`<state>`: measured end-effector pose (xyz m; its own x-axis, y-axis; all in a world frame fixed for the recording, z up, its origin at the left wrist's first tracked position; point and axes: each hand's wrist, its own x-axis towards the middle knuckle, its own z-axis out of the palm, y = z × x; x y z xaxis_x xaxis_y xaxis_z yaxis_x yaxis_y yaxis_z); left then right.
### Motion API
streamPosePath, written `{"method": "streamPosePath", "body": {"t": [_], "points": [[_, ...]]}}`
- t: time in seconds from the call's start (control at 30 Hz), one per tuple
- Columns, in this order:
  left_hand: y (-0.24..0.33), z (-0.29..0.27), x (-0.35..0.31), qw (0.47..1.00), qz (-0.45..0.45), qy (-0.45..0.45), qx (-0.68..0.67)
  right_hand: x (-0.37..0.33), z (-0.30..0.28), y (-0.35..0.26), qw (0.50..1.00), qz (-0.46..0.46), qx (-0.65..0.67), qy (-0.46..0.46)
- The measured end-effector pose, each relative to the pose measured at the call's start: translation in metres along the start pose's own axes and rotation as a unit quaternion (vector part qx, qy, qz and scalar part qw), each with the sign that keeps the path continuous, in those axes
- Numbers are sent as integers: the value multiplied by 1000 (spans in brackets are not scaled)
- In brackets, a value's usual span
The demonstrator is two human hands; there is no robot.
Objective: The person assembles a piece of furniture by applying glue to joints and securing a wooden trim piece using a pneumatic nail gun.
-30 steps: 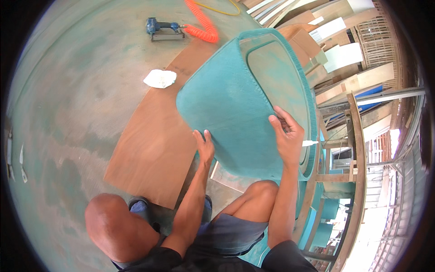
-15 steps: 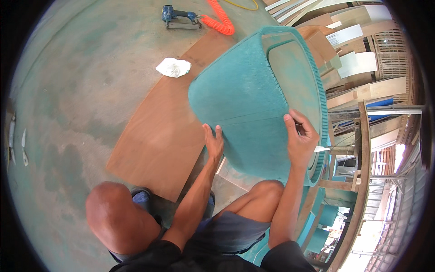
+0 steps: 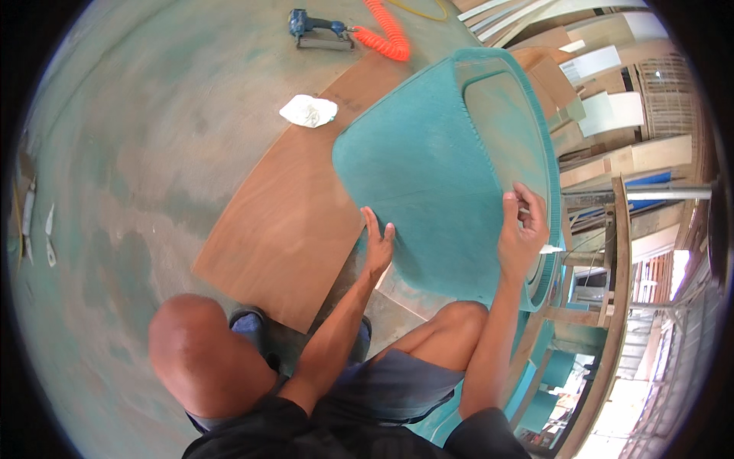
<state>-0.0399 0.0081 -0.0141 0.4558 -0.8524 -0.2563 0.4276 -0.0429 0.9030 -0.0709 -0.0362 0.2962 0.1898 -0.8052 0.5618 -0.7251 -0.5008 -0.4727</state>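
In front of me a large teal tapered shell (image 3: 420,168) lies on its side, its open end toward the right. My left hand (image 3: 378,243) rests against its lower left edge, fingers stretched and apart, holding nothing. At the open end's rim is my right hand (image 3: 524,229), thumb raised and fingers curled. A white nozzle tip (image 3: 550,249) sticks out beside that palm; the curled fingers hide the rest of what they hold.
A curved brown plywood sheet (image 3: 283,222) lies on the floor under the shell's left side. Beyond are a crumpled white bag (image 3: 309,112), a blue staple gun (image 3: 317,29) and an orange coiled hose (image 3: 386,38). Wooden racking (image 3: 618,268) and stacked boards (image 3: 634,157) stand at right.
The whole view has shifted slightly. My right thumb and fingers have come off the shell's rim a little, to the right. My left hand stays at the shell's edge.
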Motion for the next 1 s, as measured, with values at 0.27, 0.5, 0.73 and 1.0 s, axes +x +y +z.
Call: {"method": "streamPosePath", "body": {"t": [0.27, 0.5, 0.73, 1.0], "points": [[-6, -7, 14, 997, 7, 64, 46, 10, -5, -5, 991, 91, 66, 73], [2, -25, 21, 997, -35, 50, -51, 4, 12, -21, 1000, -23, 7, 6], [-10, 4, 29, 997, -50, 35, 47, 6, 9, -27, 998, -54, -14, 33], [-20, -10, 20, 996, 22, -25, 86, 2, 12, -21, 999, -16, -37, -20]]}}
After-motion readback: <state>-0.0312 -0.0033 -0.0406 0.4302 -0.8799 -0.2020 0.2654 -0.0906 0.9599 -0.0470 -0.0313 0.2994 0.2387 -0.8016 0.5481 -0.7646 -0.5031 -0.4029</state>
